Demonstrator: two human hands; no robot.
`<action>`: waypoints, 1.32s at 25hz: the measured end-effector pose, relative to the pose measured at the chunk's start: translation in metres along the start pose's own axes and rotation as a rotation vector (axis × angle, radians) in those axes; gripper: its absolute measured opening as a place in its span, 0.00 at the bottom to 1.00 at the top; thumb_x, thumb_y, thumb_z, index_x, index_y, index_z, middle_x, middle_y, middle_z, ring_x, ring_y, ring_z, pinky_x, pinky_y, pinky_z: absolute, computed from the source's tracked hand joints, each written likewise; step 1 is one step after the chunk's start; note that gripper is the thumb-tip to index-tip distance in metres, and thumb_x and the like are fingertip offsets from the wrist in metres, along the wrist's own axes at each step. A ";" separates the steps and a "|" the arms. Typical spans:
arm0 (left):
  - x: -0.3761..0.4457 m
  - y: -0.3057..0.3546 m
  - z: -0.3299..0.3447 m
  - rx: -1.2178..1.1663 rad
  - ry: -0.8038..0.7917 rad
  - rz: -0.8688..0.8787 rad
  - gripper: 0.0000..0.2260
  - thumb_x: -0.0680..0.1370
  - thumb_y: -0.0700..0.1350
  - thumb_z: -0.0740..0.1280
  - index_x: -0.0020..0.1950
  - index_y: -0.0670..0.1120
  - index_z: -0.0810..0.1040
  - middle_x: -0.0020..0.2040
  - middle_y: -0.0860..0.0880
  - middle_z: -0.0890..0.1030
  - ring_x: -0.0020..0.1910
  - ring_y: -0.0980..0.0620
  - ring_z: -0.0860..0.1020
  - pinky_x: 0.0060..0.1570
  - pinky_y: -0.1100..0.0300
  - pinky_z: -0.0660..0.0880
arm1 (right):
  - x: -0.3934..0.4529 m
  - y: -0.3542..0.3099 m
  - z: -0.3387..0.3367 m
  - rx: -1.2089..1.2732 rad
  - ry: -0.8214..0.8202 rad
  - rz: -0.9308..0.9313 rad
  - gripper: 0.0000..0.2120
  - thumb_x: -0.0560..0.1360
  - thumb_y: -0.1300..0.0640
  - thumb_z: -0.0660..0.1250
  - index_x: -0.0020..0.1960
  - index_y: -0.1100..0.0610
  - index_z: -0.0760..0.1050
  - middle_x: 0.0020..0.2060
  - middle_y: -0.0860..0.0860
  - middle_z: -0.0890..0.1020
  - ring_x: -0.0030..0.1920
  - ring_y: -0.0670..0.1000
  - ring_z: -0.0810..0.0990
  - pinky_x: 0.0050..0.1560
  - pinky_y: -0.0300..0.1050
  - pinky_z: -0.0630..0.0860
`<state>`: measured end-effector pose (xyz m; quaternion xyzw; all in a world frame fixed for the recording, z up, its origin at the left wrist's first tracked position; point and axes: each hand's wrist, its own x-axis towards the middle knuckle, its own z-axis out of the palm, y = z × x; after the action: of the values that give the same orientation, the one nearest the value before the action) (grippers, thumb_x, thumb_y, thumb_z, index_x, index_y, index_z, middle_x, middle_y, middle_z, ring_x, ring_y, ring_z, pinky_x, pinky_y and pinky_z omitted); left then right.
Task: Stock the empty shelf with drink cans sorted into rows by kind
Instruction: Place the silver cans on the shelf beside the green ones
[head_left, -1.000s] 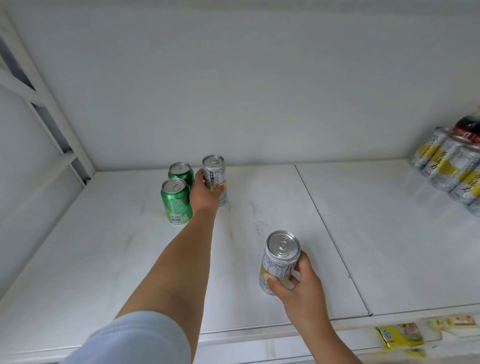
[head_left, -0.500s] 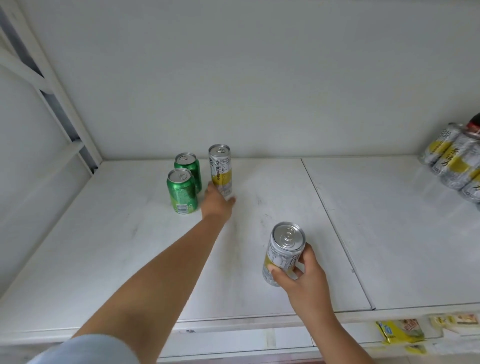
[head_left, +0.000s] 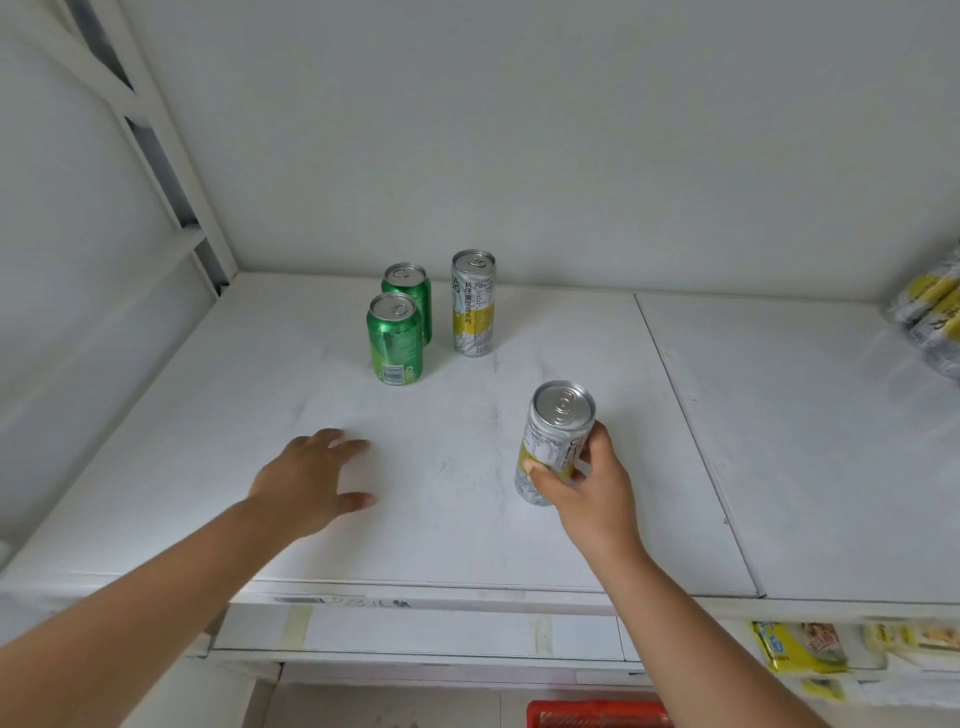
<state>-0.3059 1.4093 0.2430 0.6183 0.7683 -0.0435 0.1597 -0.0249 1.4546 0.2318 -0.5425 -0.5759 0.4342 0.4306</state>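
Note:
Two green cans stand one behind the other at the back left of the white shelf (head_left: 208, 467), the nearer green can (head_left: 395, 339) in front of the farther green can (head_left: 408, 291). A tall silver-and-yellow can (head_left: 472, 304) stands upright just right of them. My left hand (head_left: 306, 480) hovers over the shelf with fingers spread and holds nothing. My right hand (head_left: 587, 486) grips a second silver-and-yellow can (head_left: 553, 441), tilted slightly, just above the shelf's middle.
A plastic-wrapped pack of silver-and-yellow cans (head_left: 930, 317) lies at the far right of the shelf. A seam (head_left: 691, 431) divides the shelf boards. Yellow packets (head_left: 800, 647) sit on the lower shelf at right, and a red crate (head_left: 597, 714) shows at the bottom.
My left hand let go of the tall silver-and-yellow can, which now stands beside the green cans, and drew back toward me. My right hand still holds its can, a little farther forward.

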 end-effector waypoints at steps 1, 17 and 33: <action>-0.002 -0.007 0.000 0.007 -0.018 0.000 0.33 0.73 0.61 0.65 0.75 0.58 0.57 0.77 0.53 0.56 0.74 0.48 0.59 0.69 0.54 0.63 | 0.005 -0.003 0.006 -0.012 -0.013 -0.009 0.23 0.61 0.51 0.75 0.52 0.39 0.70 0.49 0.37 0.81 0.52 0.42 0.80 0.55 0.48 0.79; 0.005 -0.007 0.011 -0.043 0.012 -0.016 0.33 0.74 0.53 0.68 0.75 0.56 0.57 0.78 0.50 0.54 0.77 0.47 0.53 0.72 0.49 0.61 | 0.115 -0.033 0.101 -0.261 -0.011 -0.109 0.27 0.67 0.58 0.76 0.60 0.59 0.67 0.53 0.54 0.80 0.46 0.50 0.76 0.45 0.40 0.69; 0.005 -0.005 0.013 -0.063 0.013 -0.033 0.32 0.74 0.51 0.69 0.75 0.56 0.57 0.78 0.50 0.54 0.77 0.47 0.51 0.72 0.45 0.60 | 0.140 -0.030 0.117 -0.313 0.064 -0.144 0.26 0.67 0.57 0.75 0.59 0.61 0.66 0.54 0.57 0.79 0.51 0.56 0.78 0.47 0.44 0.72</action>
<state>-0.3090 1.4099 0.2284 0.6005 0.7804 -0.0178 0.1732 -0.1512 1.5897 0.2343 -0.5737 -0.6598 0.2900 0.3890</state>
